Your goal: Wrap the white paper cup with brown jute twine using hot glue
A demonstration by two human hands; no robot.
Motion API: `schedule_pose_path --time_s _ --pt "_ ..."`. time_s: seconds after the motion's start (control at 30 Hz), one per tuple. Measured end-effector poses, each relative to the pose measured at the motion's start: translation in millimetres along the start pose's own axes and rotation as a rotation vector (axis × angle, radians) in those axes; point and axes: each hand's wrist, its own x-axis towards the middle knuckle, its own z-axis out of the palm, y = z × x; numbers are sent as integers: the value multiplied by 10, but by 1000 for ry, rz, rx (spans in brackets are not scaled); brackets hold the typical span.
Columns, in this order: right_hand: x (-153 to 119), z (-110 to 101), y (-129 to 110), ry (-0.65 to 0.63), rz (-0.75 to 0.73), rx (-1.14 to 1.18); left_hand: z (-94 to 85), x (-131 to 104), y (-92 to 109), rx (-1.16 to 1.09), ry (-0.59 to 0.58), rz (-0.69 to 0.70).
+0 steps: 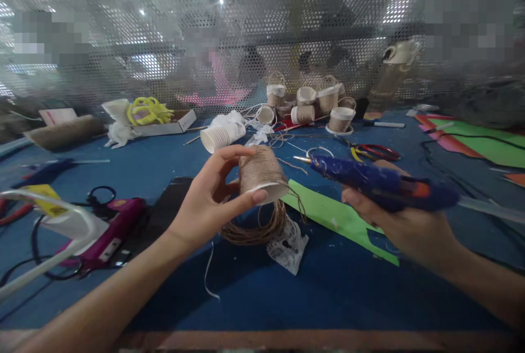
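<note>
In the middle of the head view, my left hand (217, 189) grips a paper cup (262, 170) wrapped in brown twine, tilted with its white end toward me. My right hand (402, 227) is closed around a blue glue gun (369, 178), whose metal nozzle points left at the cup but stays apart from it. Below the cup lies a coil of brown twine (254, 233), beside a piece of white lace (289, 246). A loose twine strand hangs by the cup's right side. A light green paper strip (336, 216) lies under and between my hands.
Several twine-wrapped cups (303, 115) with handles stand at the back by a perforated metal screen (254, 30). Stacked white cups (215, 137) lie left of centre. Scissors (375, 152) rest beyond the glue gun. A magenta tool (110, 233) with cables and a black flat object (168, 216) sit at left.
</note>
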Motion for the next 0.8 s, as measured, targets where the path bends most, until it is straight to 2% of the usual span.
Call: schedule_pose_path --time_s 0.17,0.33,0.47,0.8 --pt "-70 -97 -43 -52 -96 13 -9 -54 -48 80 -43 229" --pt "-82 -148 -17 -176 -127 43 -34 -46 -75 114 -29 365" --pt "-78 -151 -29 -240 -139 17 -41 -28 -62 124 -13 414" --pt "-55 -164 -46 -193 -143 -40 -55 -42 -63 185 -11 453"
